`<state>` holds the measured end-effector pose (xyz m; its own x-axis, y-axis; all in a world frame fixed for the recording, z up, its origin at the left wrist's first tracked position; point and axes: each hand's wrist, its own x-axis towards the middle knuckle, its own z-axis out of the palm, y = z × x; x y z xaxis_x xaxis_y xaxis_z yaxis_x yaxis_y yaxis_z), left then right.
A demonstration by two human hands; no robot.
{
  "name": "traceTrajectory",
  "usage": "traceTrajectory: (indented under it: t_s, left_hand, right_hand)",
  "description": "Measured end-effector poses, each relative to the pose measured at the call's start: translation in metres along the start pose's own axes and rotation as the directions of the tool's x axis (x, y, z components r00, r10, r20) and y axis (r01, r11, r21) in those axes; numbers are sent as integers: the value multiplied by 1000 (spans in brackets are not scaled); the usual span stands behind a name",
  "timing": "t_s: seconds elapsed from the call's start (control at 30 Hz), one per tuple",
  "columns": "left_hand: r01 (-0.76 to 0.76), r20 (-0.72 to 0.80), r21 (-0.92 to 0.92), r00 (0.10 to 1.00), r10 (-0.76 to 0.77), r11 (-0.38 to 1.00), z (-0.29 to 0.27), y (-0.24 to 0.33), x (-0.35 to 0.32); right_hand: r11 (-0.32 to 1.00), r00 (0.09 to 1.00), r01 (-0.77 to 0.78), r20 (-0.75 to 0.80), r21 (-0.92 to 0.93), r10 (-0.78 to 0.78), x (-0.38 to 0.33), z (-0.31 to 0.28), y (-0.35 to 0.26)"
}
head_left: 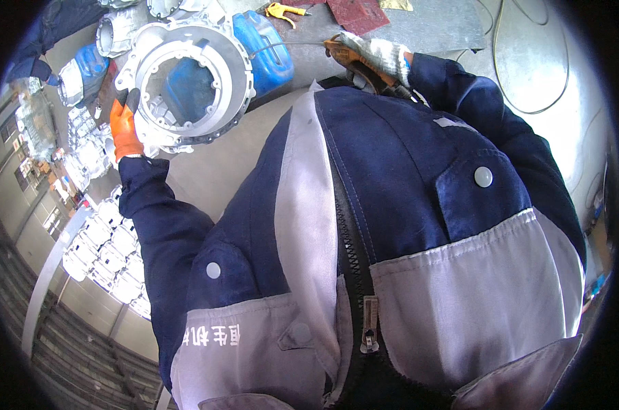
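A large silvery ring-shaped metal housing [237, 85], with a wide round opening and bolt lugs, stands in front of me to the left. My left hand [125, 126], in an orange glove with dark fingertips, grips its left rim. My right hand [381, 55], in a whitish glove, is closed around an orange and black hand-held power tool [354, 58]. From the tool a long thin shaft [289, 44] points left, its tip close to the housing's right side. Whether the tip touches the metal I cannot tell.
A blue plastic canister [272, 58] sits right behind the housing. Farther back on the grey bench [432, 27] lie a yellow air blow gun [285, 12] and dark red sheets [357, 15]. More castings [114, 31] stand at left, with stacked ones [111, 246] below. A cable [499, 75] loops at right.
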<state>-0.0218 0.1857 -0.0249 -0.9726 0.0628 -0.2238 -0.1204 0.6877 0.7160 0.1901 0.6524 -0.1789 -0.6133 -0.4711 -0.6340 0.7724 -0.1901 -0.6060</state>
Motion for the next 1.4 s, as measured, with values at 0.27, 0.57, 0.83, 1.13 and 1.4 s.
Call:
traceTrajectory:
  t_s: [0.27, 0.57, 0.83, 1.13, 1.4]
  left_hand:
    - [-28, 14, 13, 1000, 28, 1000, -7, -14, 4]
    - [-34, -15, 48, 999, 35, 998, -2, -5, 0]
    - [-19, 48, 38, 999, 18, 999, -8, -12, 6]
    - [-43, 13, 64, 999, 42, 997, -7, -13, 6]
    - [-61, 23, 148, 998, 58, 987, -7, -7, 2]
  right_hand:
    - [999, 987, -1, -161, -44, -6, 11, 20, -3]
    - [995, 996, -61, -67, 80, 66, 15, 10, -3]
    - [985, 983, 150, -117, 91, -139, 7, 22, -8]
    - [965, 994, 63, 72, 256, -84, 20, 6, 2]
    - [990, 994, 114, -3, 85, -114, 22, 6, 3]
